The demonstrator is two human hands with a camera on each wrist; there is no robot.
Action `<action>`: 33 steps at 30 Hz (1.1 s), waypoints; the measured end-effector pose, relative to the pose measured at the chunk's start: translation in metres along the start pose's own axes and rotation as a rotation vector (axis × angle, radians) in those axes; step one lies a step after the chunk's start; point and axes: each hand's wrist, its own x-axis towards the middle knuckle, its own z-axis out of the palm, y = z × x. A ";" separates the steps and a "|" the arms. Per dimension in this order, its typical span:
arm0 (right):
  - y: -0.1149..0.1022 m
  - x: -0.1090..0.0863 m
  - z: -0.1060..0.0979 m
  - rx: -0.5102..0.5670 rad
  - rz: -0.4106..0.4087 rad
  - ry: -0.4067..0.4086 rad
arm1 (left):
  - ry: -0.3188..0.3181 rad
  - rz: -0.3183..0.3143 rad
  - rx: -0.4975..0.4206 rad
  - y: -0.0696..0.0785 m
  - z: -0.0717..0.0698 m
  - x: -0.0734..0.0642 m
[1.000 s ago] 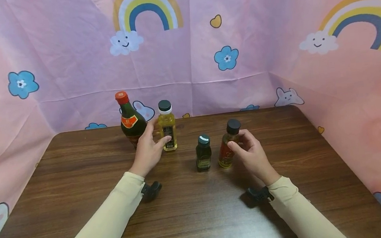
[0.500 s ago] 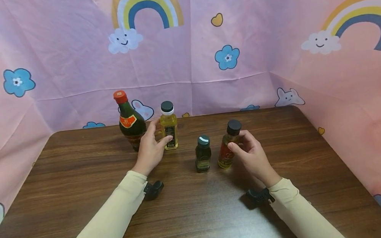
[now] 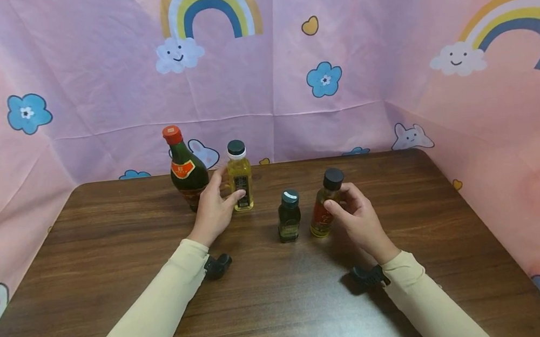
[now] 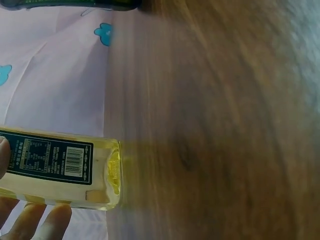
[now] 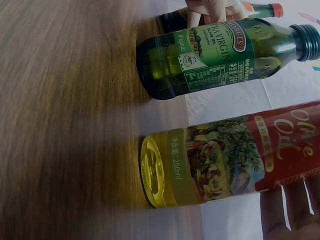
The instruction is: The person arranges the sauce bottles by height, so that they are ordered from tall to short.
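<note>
In the head view, my left hand (image 3: 214, 211) grips a bottle of pale yellow oil (image 3: 240, 182) with a dark cap, thumb across its dark label and fingers behind. My right hand (image 3: 357, 220) holds an olive oil bottle (image 3: 320, 215) with a black cap and a red label, thumb in front. Its base is close over the wood in the right wrist view, where "200ml" can be read on the label. Between the two hands a small dark green bottle (image 3: 289, 218) of extra virgin olive oil stands upright, untouched.
A tall dark green bottle (image 3: 189, 176) with a red cap stands behind my left hand, partly covered by it. The brown wooden table (image 3: 273, 304) ends at a pink patterned cloth (image 3: 243, 95) hung at the back and sides.
Both hands keep their grips and the bottles stay almost where they were. The left hand has edged slightly right with its bottle, and the head view has shifted a little.
</note>
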 end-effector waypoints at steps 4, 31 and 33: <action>0.000 0.000 -0.001 -0.008 0.002 -0.005 | -0.001 0.000 -0.020 -0.003 -0.001 0.000; 0.002 0.001 -0.003 -0.007 -0.029 -0.017 | -0.036 0.006 0.042 -0.009 -0.001 0.004; 0.002 0.002 -0.004 -0.010 -0.032 -0.016 | -0.035 0.010 0.046 -0.009 -0.001 0.004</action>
